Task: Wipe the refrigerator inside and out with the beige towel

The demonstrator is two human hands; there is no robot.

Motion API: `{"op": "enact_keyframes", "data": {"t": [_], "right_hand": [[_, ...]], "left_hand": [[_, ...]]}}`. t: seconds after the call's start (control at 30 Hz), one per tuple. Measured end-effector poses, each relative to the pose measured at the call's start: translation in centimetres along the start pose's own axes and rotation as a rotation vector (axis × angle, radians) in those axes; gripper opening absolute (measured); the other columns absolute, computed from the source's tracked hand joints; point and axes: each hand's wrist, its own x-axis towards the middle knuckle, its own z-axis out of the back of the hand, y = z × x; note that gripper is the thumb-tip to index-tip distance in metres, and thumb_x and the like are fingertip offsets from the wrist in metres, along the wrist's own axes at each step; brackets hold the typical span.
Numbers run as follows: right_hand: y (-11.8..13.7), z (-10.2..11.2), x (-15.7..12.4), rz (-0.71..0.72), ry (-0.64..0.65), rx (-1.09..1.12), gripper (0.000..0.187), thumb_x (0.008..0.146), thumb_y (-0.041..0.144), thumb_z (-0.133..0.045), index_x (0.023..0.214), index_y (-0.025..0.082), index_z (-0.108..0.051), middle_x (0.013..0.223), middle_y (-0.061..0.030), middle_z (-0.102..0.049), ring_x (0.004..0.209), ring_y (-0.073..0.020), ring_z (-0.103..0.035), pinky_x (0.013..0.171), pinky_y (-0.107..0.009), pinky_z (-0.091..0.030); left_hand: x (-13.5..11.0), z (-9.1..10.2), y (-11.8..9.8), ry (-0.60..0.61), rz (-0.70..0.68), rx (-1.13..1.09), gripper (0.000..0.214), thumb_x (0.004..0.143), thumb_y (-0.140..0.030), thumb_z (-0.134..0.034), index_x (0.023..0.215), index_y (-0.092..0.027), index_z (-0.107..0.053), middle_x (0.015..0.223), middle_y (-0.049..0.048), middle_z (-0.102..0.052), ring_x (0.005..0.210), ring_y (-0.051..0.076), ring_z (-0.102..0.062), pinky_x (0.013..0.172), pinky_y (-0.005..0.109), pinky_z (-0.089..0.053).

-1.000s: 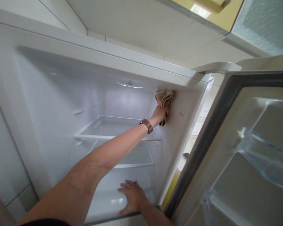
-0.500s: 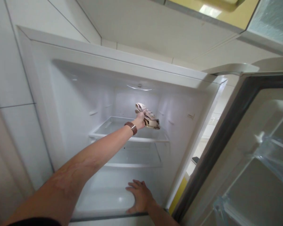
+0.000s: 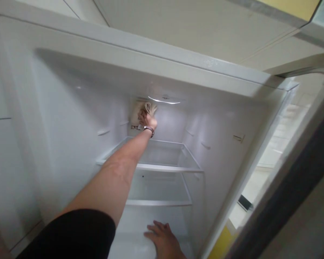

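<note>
My left hand (image 3: pixel 149 121) reaches deep into an open white fridge (image 3: pixel 70 118) and is closed on a crumpled beige cloth (image 3: pixel 139 110). It presses the cloth against the top left of the back wall, just below the ceiling light (image 3: pixel 165 99). A brown watch sits on that wrist. My right hand (image 3: pixel 164 238) lies flat with fingers spread on the lowest white surface inside the fridge, at the bottom of the view.
Two clear glass shelves (image 3: pixel 162 167) (image 3: pixel 159 203) cross the interior with nothing on them. The open fridge door (image 3: pixel 291 187) with its dark seal stands at the right. White tiled wall runs along the left, and a cabinet hangs above.
My left hand carried the cloth from the upper right side wall, across the middle, to the upper left of the back wall. The view moved closer in. My right hand stayed flat below.
</note>
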Motion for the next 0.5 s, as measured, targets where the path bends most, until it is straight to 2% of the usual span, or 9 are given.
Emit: {"op": "enact_keyframes", "data": {"t": [0.07,0.1,0.2,0.27,0.37,0.43,0.5], "right_hand": [[-0.6,-0.3,0.3,0.001,0.010,-0.005,0.079,0.086,0.076,-0.065,0.158,0.052,-0.043,0.170,0.0007,-0.038,0.162,-0.0379,-0.024,0.130,-0.066,-0.014],[-0.8,-0.5,0.4,0.000,0.015,-0.005,0.078,0.087,0.075,-0.064,0.159,0.052,-0.042,0.170,0.0012,-0.038,0.162,-0.0383,-0.024,0.129,-0.067,-0.013],[-1.1,-0.6,0.5,-0.009,0.034,-0.032,0.080,0.087,0.075,-0.065,0.159,0.052,-0.041,0.171,0.0013,-0.036,0.161,-0.0397,-0.024,0.128,-0.070,-0.014],[-1.1,-0.5,0.5,-0.017,0.034,-0.072,0.076,0.089,0.074,-0.063,0.159,0.052,-0.041,0.170,0.0007,-0.038,0.161,-0.0390,-0.025,0.127,-0.070,-0.017],[-0.6,-0.1,0.6,-0.041,0.035,-0.064,0.068,0.093,0.070,-0.059,0.157,0.053,-0.044,0.169,0.0022,-0.040,0.161,-0.0374,-0.026,0.127,-0.069,-0.018],[-0.1,0.4,0.4,-0.048,0.046,-0.019,0.075,0.088,0.072,-0.065,0.157,0.053,-0.044,0.170,0.0029,-0.038,0.162,-0.0382,-0.024,0.129,-0.069,-0.015],[0.6,0.8,-0.1,-0.042,0.032,0.017,0.089,0.077,0.076,-0.075,0.157,0.053,-0.045,0.171,0.0025,-0.037,0.162,-0.0394,-0.023,0.130,-0.068,-0.012]], "left_hand": [[-1.4,-2.9,-0.3,0.100,-0.138,0.054,0.072,0.092,-0.003,-0.053,0.162,-0.014,-0.041,0.178,0.0134,-0.015,0.165,0.035,0.007,0.131,0.065,0.000],[-2.4,-4.3,-0.5,0.184,-0.225,0.075,0.073,0.089,0.000,-0.054,0.160,-0.016,-0.046,0.178,0.0117,-0.016,0.165,0.034,0.009,0.131,0.065,0.004],[-5.5,-7.7,-1.4,0.468,-0.473,0.100,0.061,0.088,0.006,-0.050,0.140,-0.022,-0.068,0.170,0.0066,-0.039,0.166,0.028,-0.005,0.131,0.054,0.012],[-6.9,-8.8,-1.7,0.565,-0.530,0.113,0.048,0.088,0.005,-0.053,0.117,-0.022,-0.079,0.159,0.0064,-0.055,0.163,0.028,-0.020,0.133,0.049,0.008],[-7.4,-8.0,-1.1,0.618,-0.549,0.156,0.034,0.085,0.004,-0.057,0.092,-0.020,-0.079,0.148,0.0098,-0.065,0.160,0.028,-0.031,0.133,0.051,0.003],[-6.8,-5.8,0.0,0.647,-0.557,0.199,0.027,0.083,0.002,-0.061,0.080,-0.021,-0.074,0.140,0.0101,-0.070,0.157,0.025,-0.036,0.134,0.048,-0.001],[-5.6,-2.8,1.5,0.688,-0.561,0.260,0.023,0.082,-0.001,-0.065,0.075,-0.022,-0.070,0.132,0.0080,-0.073,0.154,0.023,-0.039,0.134,0.043,-0.005]]}}
